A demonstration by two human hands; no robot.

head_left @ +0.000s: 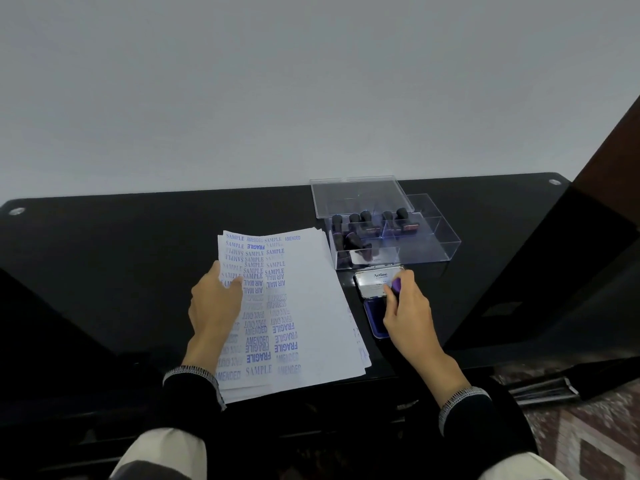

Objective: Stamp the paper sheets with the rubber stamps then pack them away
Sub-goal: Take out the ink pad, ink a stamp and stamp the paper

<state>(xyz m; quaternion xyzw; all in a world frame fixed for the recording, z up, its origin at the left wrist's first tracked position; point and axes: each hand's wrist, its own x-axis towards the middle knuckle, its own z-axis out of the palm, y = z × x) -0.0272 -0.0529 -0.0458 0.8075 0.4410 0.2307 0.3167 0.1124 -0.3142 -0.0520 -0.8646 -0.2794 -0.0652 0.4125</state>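
A stack of white paper sheets (304,306) lies on the black table, its top sheet covered with blue stamped words. My left hand (216,301) rests flat on the stack's left side, fingers straight. My right hand (408,311) grips a rubber stamp with a purple handle (397,285) over the open ink pad (375,315), whose blue pad shows beside the hand. The pad's silver lid (375,280) stands open behind it. A clear plastic box (426,244) holds several dark-handled stamps (360,223).
The black glossy table (138,244) runs to a plain grey wall behind. The box's clear lid (360,195) stands propped open at the back. A dark wooden panel (609,161) rises at the right. Patterned floor (588,438) shows at lower right.
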